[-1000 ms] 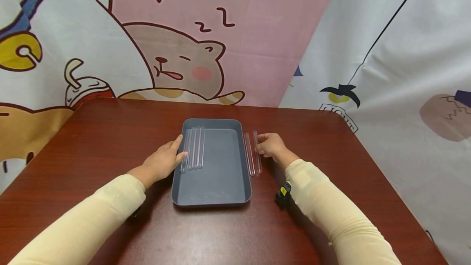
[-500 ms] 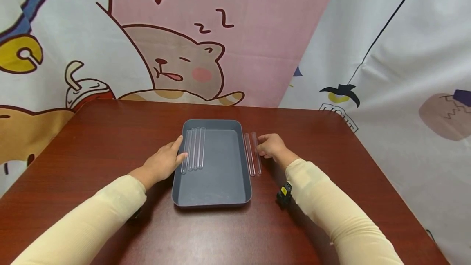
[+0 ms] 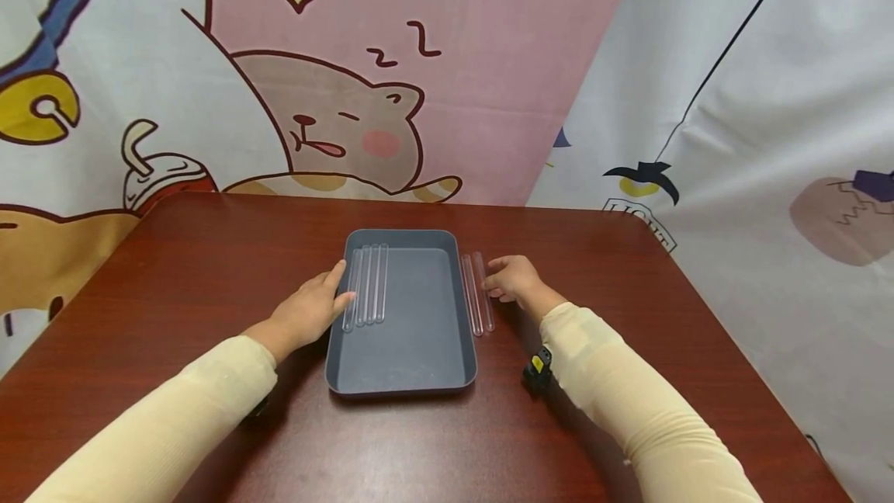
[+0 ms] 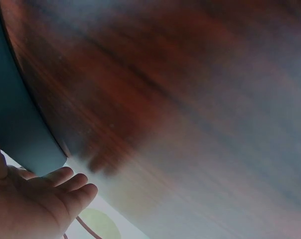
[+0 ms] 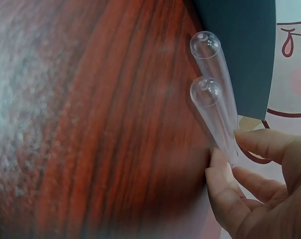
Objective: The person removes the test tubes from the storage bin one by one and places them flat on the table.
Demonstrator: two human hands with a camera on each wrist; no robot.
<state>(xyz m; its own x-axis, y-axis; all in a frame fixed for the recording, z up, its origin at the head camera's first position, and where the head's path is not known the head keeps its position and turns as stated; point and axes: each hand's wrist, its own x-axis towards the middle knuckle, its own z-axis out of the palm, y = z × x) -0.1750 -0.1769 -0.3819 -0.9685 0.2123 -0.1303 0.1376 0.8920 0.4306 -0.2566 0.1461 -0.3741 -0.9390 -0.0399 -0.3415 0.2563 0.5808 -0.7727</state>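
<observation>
My left hand (image 3: 310, 310) rests with its fingers extended on the left rim of a grey rectangular tray (image 3: 401, 363). Several clear test tubes (image 3: 370, 286) lie side by side along the tray's left side. To the right of the tray, two more lie on the table: an inner test tube (image 3: 472, 297) close to the tray wall and an outer test tube (image 5: 210, 102). My right hand (image 3: 514, 279) pinches the outer one between thumb and fingers near its far half. Their rounded ends point toward me, and the far end is hidden by my fingers in the right wrist view.
The brown wooden table (image 3: 391, 449) runs back to a printed cloth (image 3: 510, 99) hanging behind it. A black wrist device with a yellow patch (image 3: 538, 369) sits under my right sleeve.
The outer test tube has shifted slightly left, closer to the inner one, with my right fingers at it. The left hand and tray stay in place; the head view tilts a little.
</observation>
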